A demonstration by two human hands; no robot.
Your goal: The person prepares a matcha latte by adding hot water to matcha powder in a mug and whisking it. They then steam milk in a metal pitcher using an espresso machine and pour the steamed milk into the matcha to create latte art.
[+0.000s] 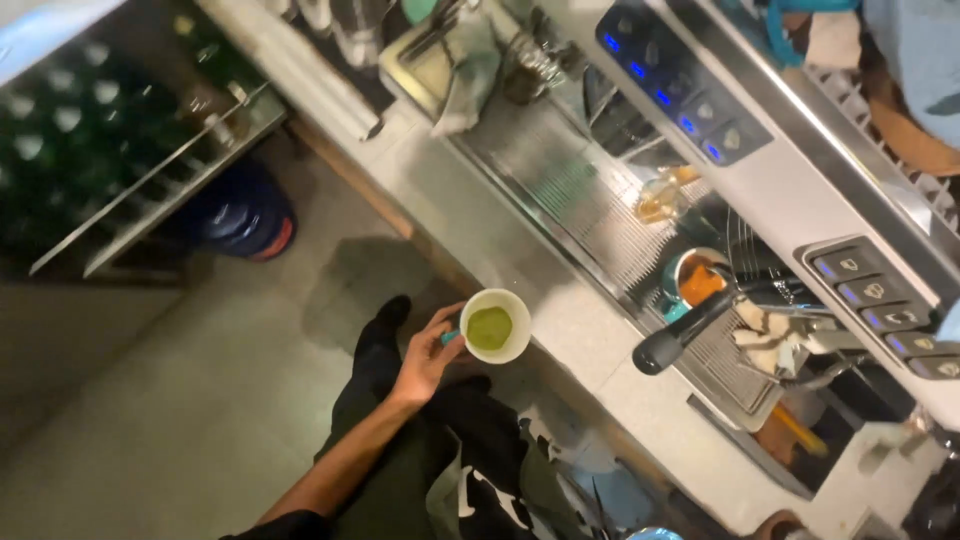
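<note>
One hand shows: our left hand (pixel 428 357) clasps a cup (pixel 495 325) of green powder by its left side, upright, just off the counter (pixel 560 310) edge (machine beyond to the right); our right hand is unseen.

Count, head view. Hands in view: 1, the left hand (pixel 425 358). White cups with green contents: 1 (pixel 494 326). Orange-lined cups on the drip tray: 1 (pixel 697 279). Black portafilter handles: 1 (pixel 672 338). Blue water jugs on the floor: 1 (pixel 243 212). Button panels on the machine: 2, upper (pixel 680 85) and lower (pixel 885 305).
</note>
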